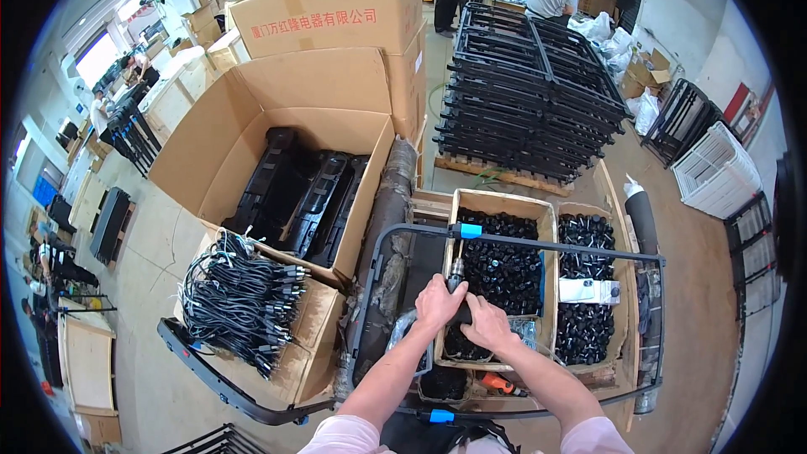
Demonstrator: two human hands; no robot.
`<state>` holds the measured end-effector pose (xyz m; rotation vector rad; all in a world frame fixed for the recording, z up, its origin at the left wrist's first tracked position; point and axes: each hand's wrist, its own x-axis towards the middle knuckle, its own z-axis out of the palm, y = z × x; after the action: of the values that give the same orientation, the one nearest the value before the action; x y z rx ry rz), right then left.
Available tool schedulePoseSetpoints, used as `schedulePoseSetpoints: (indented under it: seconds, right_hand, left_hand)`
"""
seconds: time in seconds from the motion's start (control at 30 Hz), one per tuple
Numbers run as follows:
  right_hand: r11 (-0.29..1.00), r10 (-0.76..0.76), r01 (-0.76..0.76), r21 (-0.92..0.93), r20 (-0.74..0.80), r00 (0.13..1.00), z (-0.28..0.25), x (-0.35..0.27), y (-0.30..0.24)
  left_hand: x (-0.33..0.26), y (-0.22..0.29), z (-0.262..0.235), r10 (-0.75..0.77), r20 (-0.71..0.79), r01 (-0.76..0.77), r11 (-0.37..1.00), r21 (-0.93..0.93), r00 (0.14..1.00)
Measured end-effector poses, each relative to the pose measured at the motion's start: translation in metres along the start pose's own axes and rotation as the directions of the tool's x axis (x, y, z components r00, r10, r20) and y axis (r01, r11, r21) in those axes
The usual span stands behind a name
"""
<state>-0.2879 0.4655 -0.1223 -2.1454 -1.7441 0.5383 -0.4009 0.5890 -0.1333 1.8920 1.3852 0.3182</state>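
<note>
Both hands together over the near edge of the wooden crate point(501, 199), itself heaped with small black round parts point(504, 265). Left hand point(438, 303) clenched in a grip around a small dark tool point(456, 276) with a metallic tip; right hand point(487, 324) touching it, fingers curled on the same tool's lower end. Right of the crate, a second wooden box point(623, 282) with more black round parts and a white packet point(588, 290) on top. Across the crate, a black tubular frame point(555, 245) with blue clips. Left of the crate, a large open cardboard box point(277, 109) holding long black moulded pieces point(303, 193); nearer, a low carton point(315, 328) piled with bundled black cables point(239, 298). Beyond the crate, a stack of black frames point(530, 92) on a pallet.
</note>
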Motion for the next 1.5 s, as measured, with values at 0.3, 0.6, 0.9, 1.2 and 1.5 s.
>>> schedulePoseSetpoints:
  seconds: [0.3,0.6,0.9,1.2,1.5]
  right_hand:
    - [1.000,0.023,-0.023,0.012,0.000,1.000,-0.010,0.003,0.015]
    - [1.000,0.020,-0.019,0.021,-0.027,0.999,-0.006,0.005,0.025]
    - [0.999,0.042,-0.042,0.005,-0.001,0.999,-0.012,0.008,0.030]
    - [0.997,0.052,-0.052,0.063,-0.006,0.999,-0.004,0.016,0.041]
    - [0.996,0.083,-0.083,0.038,-0.006,0.997,-0.010,0.022,0.042]
  left_hand:
    - [0.006,0.008,0.012,0.059,-0.011,-0.059,0.997,0.048,0.998]
    - [0.011,0.011,0.020,0.066,0.004,-0.066,0.992,0.105,0.998]
    - [0.018,0.017,0.020,0.047,0.055,-0.055,0.988,0.143,0.997]
    - [0.028,0.022,0.022,0.052,0.043,-0.059,0.984,0.167,0.998]
    - [0.031,0.028,0.021,0.045,0.044,-0.051,0.988,0.143,0.998]
